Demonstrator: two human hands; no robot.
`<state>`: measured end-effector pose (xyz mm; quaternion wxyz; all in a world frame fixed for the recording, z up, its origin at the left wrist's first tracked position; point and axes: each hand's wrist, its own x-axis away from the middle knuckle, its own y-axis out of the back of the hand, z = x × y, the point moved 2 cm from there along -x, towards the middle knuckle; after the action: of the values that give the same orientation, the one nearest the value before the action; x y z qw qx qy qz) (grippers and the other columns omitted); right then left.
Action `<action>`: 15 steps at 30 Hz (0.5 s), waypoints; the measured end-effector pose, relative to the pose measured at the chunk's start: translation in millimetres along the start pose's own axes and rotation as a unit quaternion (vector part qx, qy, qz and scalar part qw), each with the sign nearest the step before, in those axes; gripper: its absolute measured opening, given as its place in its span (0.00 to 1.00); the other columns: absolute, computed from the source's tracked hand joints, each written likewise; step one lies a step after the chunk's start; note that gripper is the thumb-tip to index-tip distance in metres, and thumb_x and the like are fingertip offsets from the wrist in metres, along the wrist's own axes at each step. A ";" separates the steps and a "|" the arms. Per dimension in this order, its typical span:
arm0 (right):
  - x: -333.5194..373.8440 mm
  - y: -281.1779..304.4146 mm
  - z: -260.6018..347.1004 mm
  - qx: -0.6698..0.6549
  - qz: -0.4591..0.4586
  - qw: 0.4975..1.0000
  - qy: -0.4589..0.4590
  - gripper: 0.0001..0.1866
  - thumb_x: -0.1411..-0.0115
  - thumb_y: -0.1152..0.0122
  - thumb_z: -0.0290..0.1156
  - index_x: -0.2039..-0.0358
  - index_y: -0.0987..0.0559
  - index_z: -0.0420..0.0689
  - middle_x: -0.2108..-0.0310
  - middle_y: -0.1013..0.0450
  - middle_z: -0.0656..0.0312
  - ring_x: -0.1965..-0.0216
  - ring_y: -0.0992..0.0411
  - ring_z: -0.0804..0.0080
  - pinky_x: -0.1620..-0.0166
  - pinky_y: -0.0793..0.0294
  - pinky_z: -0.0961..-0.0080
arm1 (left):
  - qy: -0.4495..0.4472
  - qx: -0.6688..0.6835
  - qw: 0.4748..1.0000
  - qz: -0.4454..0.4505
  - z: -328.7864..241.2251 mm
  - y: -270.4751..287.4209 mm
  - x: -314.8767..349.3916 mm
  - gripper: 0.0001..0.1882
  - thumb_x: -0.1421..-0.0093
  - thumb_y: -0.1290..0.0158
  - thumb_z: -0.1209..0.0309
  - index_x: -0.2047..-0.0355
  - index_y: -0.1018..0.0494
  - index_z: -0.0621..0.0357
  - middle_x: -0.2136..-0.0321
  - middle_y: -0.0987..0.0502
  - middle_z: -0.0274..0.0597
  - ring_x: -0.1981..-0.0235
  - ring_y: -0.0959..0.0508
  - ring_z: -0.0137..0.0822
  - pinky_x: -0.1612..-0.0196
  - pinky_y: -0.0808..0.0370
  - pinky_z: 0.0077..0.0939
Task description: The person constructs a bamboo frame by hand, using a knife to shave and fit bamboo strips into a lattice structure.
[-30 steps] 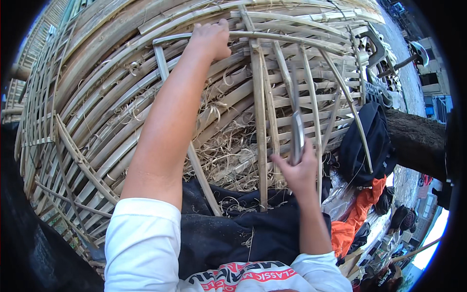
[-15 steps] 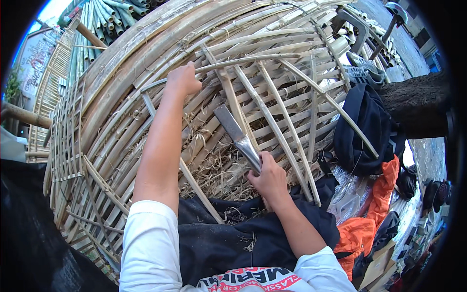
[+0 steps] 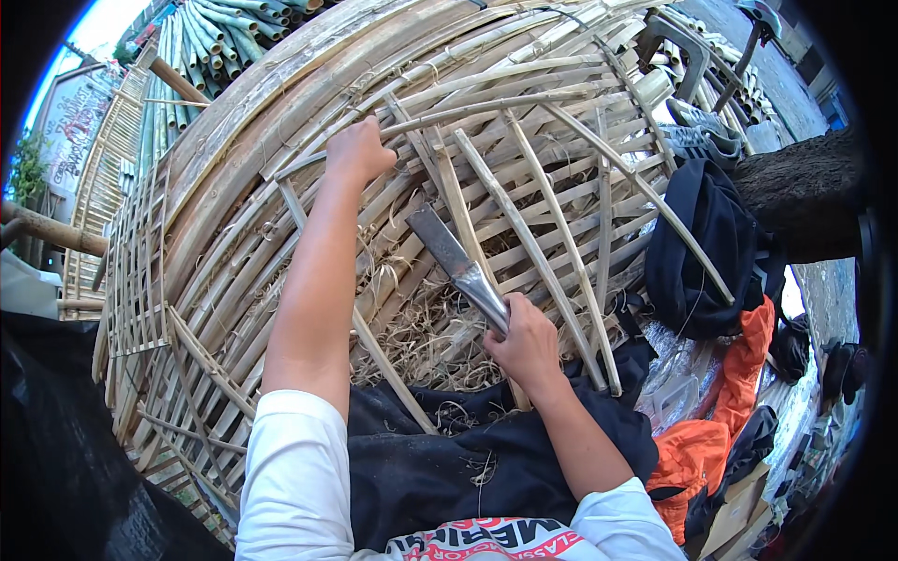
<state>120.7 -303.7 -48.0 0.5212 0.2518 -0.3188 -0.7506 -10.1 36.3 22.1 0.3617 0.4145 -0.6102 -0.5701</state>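
My left hand (image 3: pixel 360 150) is closed in a fist around a long, gently bowed bamboo strip (image 3: pixel 468 110), near its left end. Several narrower bamboo slats (image 3: pixel 524 245) meet this strip and slant down toward my lap. In my right hand (image 3: pixel 526 341) is a flat-bladed knife (image 3: pixel 440 238) with a shiny metal tube handle. Its dark, square-ended blade points up and left, close beside one slat; contact cannot be made out. Beneath lie split bamboo lengths and curled shavings (image 3: pixel 421 337). Dark cloth (image 3: pixel 412 467) covers my lap, under the lower slat ends.
A bamboo lattice (image 3: pixel 137 280) stands at the left. Round green bamboo poles (image 3: pixel 215 42) are stacked at the back. To the right are a black cloth bundle (image 3: pixel 692 243), an orange garment (image 3: pixel 692 458), a thick log (image 3: pixel 800 196) and grey shoes (image 3: pixel 702 140).
The whole view has shifted slightly to the right. My left hand keeps its hold on the bamboo strip, and the knife stays in my right hand at nearly the same angle.
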 end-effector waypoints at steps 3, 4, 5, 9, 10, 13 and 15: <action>0.2 0.8 0.1 0.026 -0.028 0.998 0.054 0.23 0.55 0.32 0.31 0.57 0.27 0.41 0.65 0.25 0.50 0.66 0.24 0.48 0.61 0.24 0.57 | -0.006 -0.006 1.000 -0.001 0.6 4.0 0.0 0.20 0.54 0.46 0.66 0.59 0.26 0.60 0.59 0.19 0.56 0.54 0.21 0.55 0.50 0.26 0.49; -0.2 -0.2 0.4 0.015 -0.025 0.998 0.047 0.23 0.55 0.32 0.31 0.58 0.27 0.41 0.65 0.26 0.51 0.66 0.24 0.48 0.61 0.24 0.57 | -0.003 -0.008 1.000 -0.003 2.9 3.7 0.0 0.20 0.54 0.46 0.66 0.59 0.26 0.60 0.59 0.19 0.56 0.54 0.21 0.55 0.50 0.26 0.49; -0.9 -0.5 0.6 0.004 -0.022 0.999 0.039 0.23 0.55 0.32 0.30 0.58 0.27 0.42 0.65 0.26 0.51 0.67 0.24 0.48 0.61 0.24 0.57 | -0.002 -0.008 1.000 -0.004 4.5 1.4 0.3 0.20 0.54 0.46 0.66 0.59 0.25 0.60 0.59 0.19 0.56 0.54 0.20 0.55 0.50 0.25 0.49; -8.0 10.0 2.1 0.012 -0.004 1.000 -0.008 0.23 0.55 0.32 0.30 0.58 0.27 0.43 0.65 0.25 0.51 0.66 0.23 0.48 0.61 0.24 0.57 | 0.007 -0.008 1.000 -0.012 12.0 -10.8 -2.1 0.20 0.54 0.46 0.66 0.60 0.25 0.60 0.60 0.19 0.56 0.56 0.20 0.54 0.51 0.24 0.47; -8.1 10.2 1.3 0.001 -0.001 1.000 -0.016 0.23 0.55 0.31 0.30 0.58 0.27 0.43 0.65 0.24 0.50 0.65 0.23 0.48 0.61 0.24 0.58 | 0.006 -0.002 1.000 -0.018 12.6 -11.8 -1.5 0.18 0.54 0.46 0.66 0.62 0.24 0.60 0.60 0.19 0.57 0.56 0.19 0.54 0.52 0.23 0.47; -7.8 9.5 0.8 -0.013 0.003 1.000 -0.011 0.21 0.55 0.33 0.29 0.58 0.27 0.43 0.65 0.25 0.50 0.65 0.24 0.46 0.61 0.24 0.56 | 0.010 0.007 1.000 -0.019 12.0 -13.1 -2.2 0.17 0.54 0.46 0.66 0.63 0.24 0.61 0.61 0.19 0.57 0.56 0.19 0.54 0.52 0.23 0.47; -7.3 7.8 1.7 -0.019 0.004 1.000 0.000 0.20 0.54 0.34 0.28 0.58 0.27 0.43 0.65 0.26 0.50 0.66 0.24 0.45 0.62 0.25 0.54 | 0.015 0.006 1.000 -0.026 8.8 -12.7 -1.9 0.17 0.54 0.45 0.66 0.64 0.24 0.61 0.61 0.19 0.57 0.56 0.19 0.54 0.52 0.23 0.47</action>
<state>126.8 -298.4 -40.7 0.5287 0.2401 -0.3054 -0.7547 -16.2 41.5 8.7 0.3533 0.4409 -0.5972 -0.5693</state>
